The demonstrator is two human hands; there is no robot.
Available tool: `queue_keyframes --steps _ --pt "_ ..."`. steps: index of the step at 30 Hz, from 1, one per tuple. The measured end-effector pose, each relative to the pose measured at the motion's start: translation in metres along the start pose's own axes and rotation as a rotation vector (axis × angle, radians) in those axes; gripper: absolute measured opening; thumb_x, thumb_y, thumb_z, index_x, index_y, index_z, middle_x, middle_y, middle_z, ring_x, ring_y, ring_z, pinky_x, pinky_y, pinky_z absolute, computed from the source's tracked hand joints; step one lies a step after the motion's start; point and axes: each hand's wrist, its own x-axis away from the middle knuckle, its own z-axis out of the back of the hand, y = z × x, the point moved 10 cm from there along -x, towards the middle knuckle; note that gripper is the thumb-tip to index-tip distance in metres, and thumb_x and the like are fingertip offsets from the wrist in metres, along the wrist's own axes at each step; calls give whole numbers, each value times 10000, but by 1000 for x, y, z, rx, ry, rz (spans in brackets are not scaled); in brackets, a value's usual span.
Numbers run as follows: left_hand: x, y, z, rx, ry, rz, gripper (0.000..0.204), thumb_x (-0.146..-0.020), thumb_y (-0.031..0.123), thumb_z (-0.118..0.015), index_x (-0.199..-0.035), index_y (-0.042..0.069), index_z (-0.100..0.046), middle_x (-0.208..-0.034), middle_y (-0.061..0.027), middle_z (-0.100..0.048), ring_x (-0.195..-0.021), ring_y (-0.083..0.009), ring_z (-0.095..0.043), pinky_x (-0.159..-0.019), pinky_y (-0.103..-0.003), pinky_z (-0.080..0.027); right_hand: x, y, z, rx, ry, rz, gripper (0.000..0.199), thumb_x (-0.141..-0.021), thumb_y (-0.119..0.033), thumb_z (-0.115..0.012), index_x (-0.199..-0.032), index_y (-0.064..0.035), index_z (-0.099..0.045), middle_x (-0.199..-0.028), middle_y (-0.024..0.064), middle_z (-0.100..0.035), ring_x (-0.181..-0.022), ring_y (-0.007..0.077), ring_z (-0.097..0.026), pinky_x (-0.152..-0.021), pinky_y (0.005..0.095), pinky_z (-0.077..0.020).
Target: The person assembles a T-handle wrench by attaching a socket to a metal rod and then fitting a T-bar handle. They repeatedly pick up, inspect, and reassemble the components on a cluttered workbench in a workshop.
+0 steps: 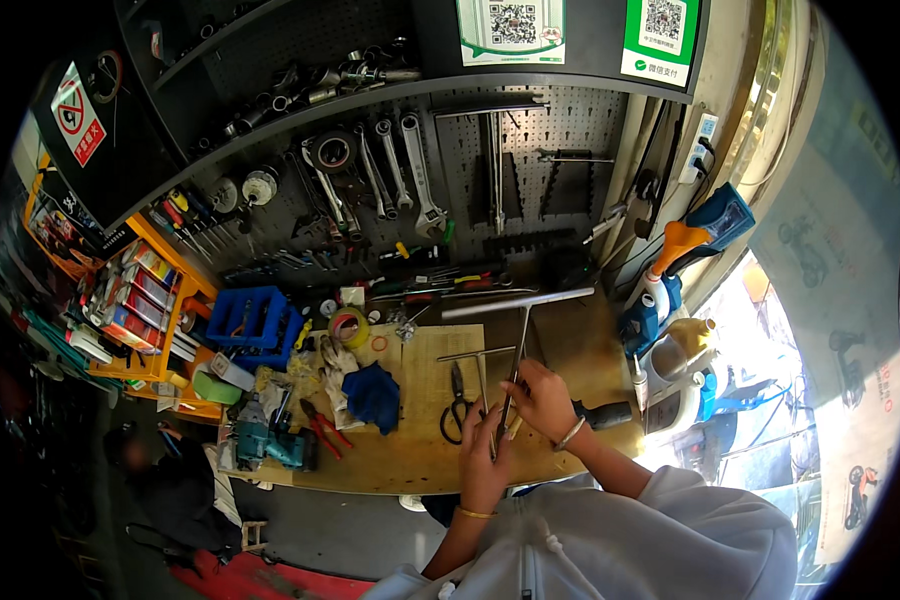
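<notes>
Over the right part of the wooden workbench [570, 345], I hold a T-handle wrench [524, 330] tilted with its crossbar up and away from me. My right hand [540, 405] is closed on its shaft. Lower down, my left hand [484, 470] has its fingers wrapped round the shaft's lower part. A second, smaller T-handle wrench [475, 354] stands just left of it; its shaft runs down to my left fingers, and I cannot tell how firmly they grip it. Black-handled scissors [456, 408] lie on the bench left of my hands.
Red-handled pliers [325, 428], a blue cloth [373, 398], white gloves [334, 372] and a teal power tool [270, 445] lie at left. Behind them stands a blue crate [255, 325]. Wrenches hang on the pegboard [570, 120]. Bottles [675, 400] stand right. A person [175, 485] is at lower left.
</notes>
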Motion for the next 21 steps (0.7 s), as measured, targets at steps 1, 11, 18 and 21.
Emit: queue_keyframes --steps 1,11,18,21 --pt "0 -3 2 -4 -3 8 385 -857 10 -592 -1237 16 -534 -1238 -154 -514 -1061 -275 -559 -892 -341 -462 -9 -3 7 -6 27 43 231 -821 -164 -660 -794 -11 -489 -774 160 -541 -664 397 -549 -553 463 -428" --pt "0 5 28 -67 101 -8 274 -846 1 -589 -1120 10 -599 -1190 -156 -508 -1076 -296 -541 -914 -357 -440 -154 15 50 155 115 145 231 -817 -167 -654 -753 4 -514 -759 185 -565 -731 410 -562 -628 483 -439" --pt "3 -4 43 -102 88 61 263 -853 11 -578 -1116 2 -595 -1246 -157 -454 -1102 -302 -528 -945 -376 -427 -241 30 63 267 151 119 226 -810 -167 -654 -736 18 -547 -788 215 -607 -774 419 -587 -691 498 -466" --pt "4 -9 47 -126 84 88 260 -855 19 -579 -1114 4 -596 -1259 -157 -441 -1100 -298 -529 -940 -378 -431 -264 41 66 289 167 91 227 -808 -171 -660 -738 25 -570 -782 230 -622 -779 423 -599 -712 497 -477"
